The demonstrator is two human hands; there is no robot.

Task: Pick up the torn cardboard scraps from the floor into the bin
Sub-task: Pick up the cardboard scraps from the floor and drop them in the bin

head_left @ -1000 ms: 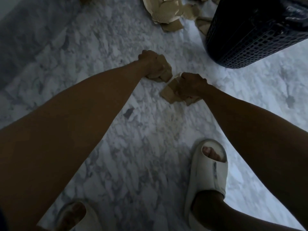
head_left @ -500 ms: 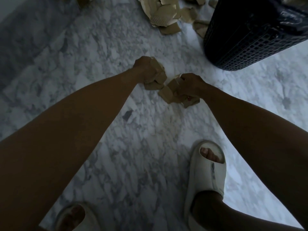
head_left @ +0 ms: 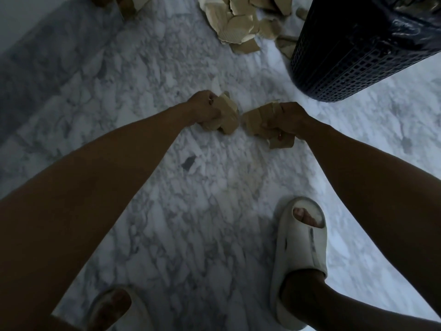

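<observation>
Left hand [head_left: 205, 108] and right hand [head_left: 290, 119] each clutch cardboard scraps [head_left: 226, 114].

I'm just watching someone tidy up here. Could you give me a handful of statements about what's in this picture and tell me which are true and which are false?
1. Both hands hold cardboard scraps. True: the left hand grips one bunch of scraps and the right hand grips another bunch.
2. The bin is white and solid-walled. False: the bin is dark with a mesh wall.
3. More scraps lie on the floor beyond the hands. True: a pile sits left of the bin.
4. The person is barefoot. False: a pale slipper is on the right foot.
5. The floor is wooden. False: the floor looks like grey-veined marble.
</observation>
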